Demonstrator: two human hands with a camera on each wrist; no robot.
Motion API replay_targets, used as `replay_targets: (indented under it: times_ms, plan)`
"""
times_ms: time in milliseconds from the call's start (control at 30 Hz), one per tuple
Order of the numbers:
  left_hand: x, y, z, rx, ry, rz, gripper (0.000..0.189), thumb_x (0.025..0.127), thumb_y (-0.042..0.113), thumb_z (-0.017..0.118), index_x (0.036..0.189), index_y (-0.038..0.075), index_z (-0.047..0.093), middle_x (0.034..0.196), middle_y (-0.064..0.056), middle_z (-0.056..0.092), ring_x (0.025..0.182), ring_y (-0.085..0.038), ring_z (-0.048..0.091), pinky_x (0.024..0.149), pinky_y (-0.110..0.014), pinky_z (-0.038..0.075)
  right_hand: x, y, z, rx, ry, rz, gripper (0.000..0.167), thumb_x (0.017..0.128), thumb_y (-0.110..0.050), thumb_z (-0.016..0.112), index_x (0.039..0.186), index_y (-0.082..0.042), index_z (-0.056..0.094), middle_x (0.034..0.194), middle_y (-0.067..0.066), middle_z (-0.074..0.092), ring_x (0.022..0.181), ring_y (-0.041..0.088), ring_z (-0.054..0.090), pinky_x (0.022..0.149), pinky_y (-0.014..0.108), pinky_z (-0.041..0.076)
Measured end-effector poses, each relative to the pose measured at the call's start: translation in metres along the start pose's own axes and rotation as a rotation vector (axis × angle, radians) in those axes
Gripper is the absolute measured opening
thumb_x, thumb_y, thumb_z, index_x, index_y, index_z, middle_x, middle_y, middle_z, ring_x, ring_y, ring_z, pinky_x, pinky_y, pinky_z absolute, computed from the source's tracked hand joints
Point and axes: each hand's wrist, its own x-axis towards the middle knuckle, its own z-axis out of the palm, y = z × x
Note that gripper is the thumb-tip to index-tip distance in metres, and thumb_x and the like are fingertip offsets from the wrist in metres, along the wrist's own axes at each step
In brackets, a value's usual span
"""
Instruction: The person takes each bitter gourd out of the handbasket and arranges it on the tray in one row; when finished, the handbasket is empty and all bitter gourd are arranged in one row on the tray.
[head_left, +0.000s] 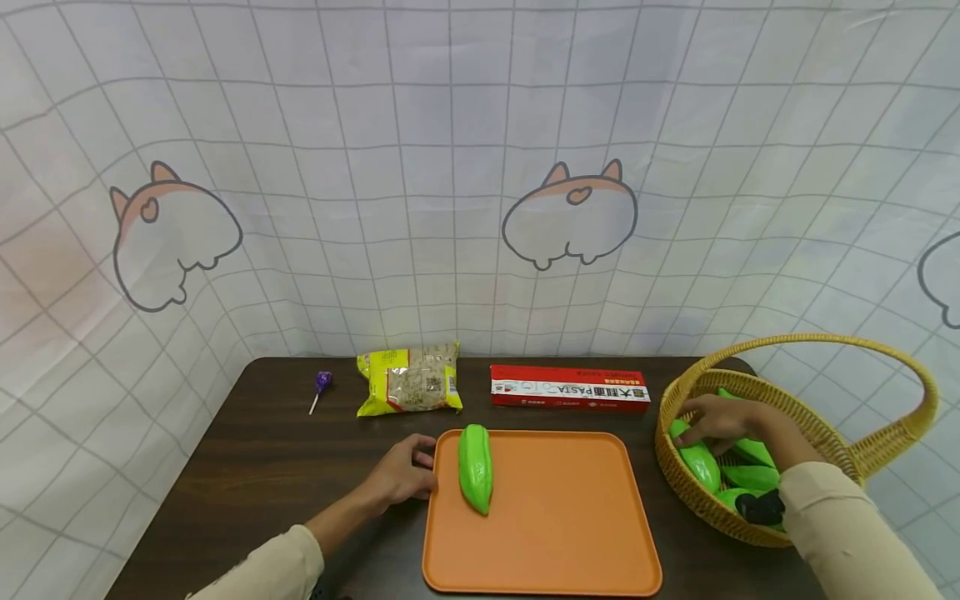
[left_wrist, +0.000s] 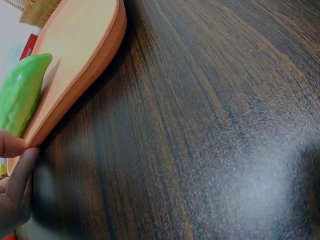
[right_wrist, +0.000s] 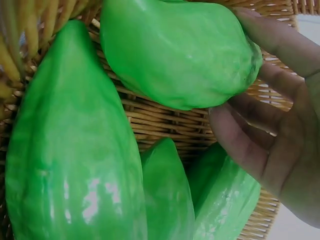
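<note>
Right fingers [right_wrist: 241, 142] around green fruit [right_wrist: 175, 55]

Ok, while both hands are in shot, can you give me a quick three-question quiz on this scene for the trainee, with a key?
1. True or false: the left hand pinches the edge of the orange tray.

2. Which hand is inside the wicker basket, and what does it grip?

3. In the back row, what lies between the purple lollipop and the red pasta box?
A) the orange tray
B) the yellow food packet
C) the wicker basket

Key:
1. True.
2. The right hand; it grips a green fruit.
3. B.
</note>
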Motion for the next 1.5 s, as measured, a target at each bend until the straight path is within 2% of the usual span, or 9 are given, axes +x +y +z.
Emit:
replay_targets:
  times_ms: [167,367,600,1067,1333,1500]
  plan:
    - [0.001,0.0,0.001,0.003,0.001,-0.002,0.07,0.073,-0.003,0.074,0.139,-0.001,0.05,0.108,-0.017,0.06,0.075,-0.02,0.066,0.065,-0.036,0.063,-0.001,0.002,-0.004,0.009,0.009,-0.001,0.083,0.092,-0.03,0.073,0.15,0.011,0.029,0.147,0.042,0.03,0.123,0.049,0.055,0.088,0.052,0.059]
    - [0.001,0.0,0.0,0.02,0.002,-0.004,0.07,0.073,-0.002,0.074,0.138,-0.001,0.05,0.108,-0.016,0.06,0.074,-0.02,0.066,0.065,-0.037,0.063,-0.005,0.003,-0.006,0.042,0.021,-0.003,0.084,0.093,-0.03,0.071,0.151,0.011,0.027,0.148,0.041,0.028,0.12,0.045,0.058,0.089,0.053,0.059]
    - [0.001,0.001,0.0,0.018,0.0,-0.006,0.07,0.074,-0.002,0.074,0.139,-0.001,0.049,0.108,-0.016,0.059,0.074,-0.02,0.065,0.065,-0.036,0.063,-0.012,0.003,-0.01,0.015,0.052,-0.015,0.083,0.095,-0.034,0.067,0.152,0.01,0.027,0.152,0.042,0.022,0.125,0.054,0.051,0.09,0.055,0.058]
    - [0.001,0.001,0.0,0.02,0.002,0.0,0.069,0.074,-0.002,0.074,0.138,-0.001,0.049,0.108,-0.016,0.059,0.074,-0.02,0.065,0.065,-0.036,0.063,-0.021,0.01,-0.015,0.077,0.085,-0.018,0.079,0.094,-0.034,0.068,0.151,0.006,0.031,0.15,0.037,0.033,0.127,0.047,0.052,0.093,0.056,0.056]
    - [0.0,0.001,0.0,0.02,0.0,0.005,0.069,0.074,-0.002,0.074,0.138,-0.002,0.049,0.108,-0.017,0.06,0.075,-0.02,0.066,0.066,-0.036,0.064,-0.025,0.009,-0.015,0.098,0.078,-0.067,0.078,0.097,-0.033,0.065,0.154,0.004,0.027,0.156,0.038,0.019,0.135,0.053,0.041,0.097,0.058,0.054]
    - [0.0,0.001,0.0,0.018,-0.001,-0.001,0.069,0.074,-0.003,0.075,0.139,-0.001,0.049,0.108,-0.016,0.059,0.074,-0.019,0.066,0.066,-0.036,0.064,-0.03,0.009,-0.016,0.08,0.092,-0.095,0.077,0.098,-0.034,0.063,0.155,0.003,0.025,0.158,0.041,0.006,0.141,0.061,0.022,0.096,0.059,0.054]
